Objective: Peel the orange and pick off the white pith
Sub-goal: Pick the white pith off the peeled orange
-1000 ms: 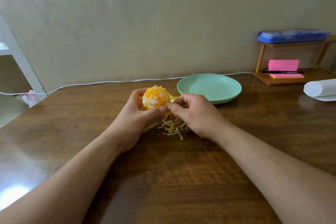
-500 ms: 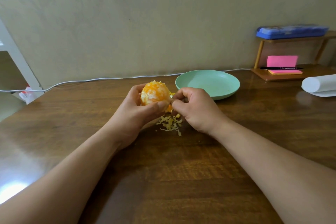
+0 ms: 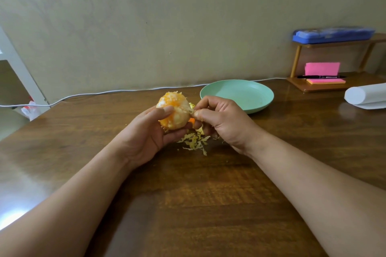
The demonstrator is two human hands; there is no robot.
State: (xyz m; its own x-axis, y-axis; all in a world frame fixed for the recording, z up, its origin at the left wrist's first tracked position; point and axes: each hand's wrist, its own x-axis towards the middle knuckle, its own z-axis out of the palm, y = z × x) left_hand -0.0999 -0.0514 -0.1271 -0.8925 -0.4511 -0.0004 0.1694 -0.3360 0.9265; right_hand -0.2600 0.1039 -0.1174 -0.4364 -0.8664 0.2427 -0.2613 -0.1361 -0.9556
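Note:
My left hand (image 3: pixel 146 133) grips a peeled orange (image 3: pixel 174 110) just above the wooden table, thumb across its front. The fruit shows orange flesh with patches of white pith. My right hand (image 3: pixel 219 120) pinches a thin strand of pith (image 3: pixel 188 110) between thumb and forefinger, still joined to the orange's right side. A small heap of pulled-off pith shreds (image 3: pixel 194 141) lies on the table below both hands. A bit of orange peel (image 3: pixel 191 120) shows behind my fingers.
A pale green plate (image 3: pixel 263 98) sits just right of and behind my hands. A white cable (image 3: pixel 94 94) runs along the wall. At the far right are a paper roll (image 3: pixel 365 95) and a small wooden shelf (image 3: pixel 325 86) with sticky notes, a pen and a blue case.
My left hand turned the orange, so more white pith faces me. My right hand pulled a strand of pith out to the right.

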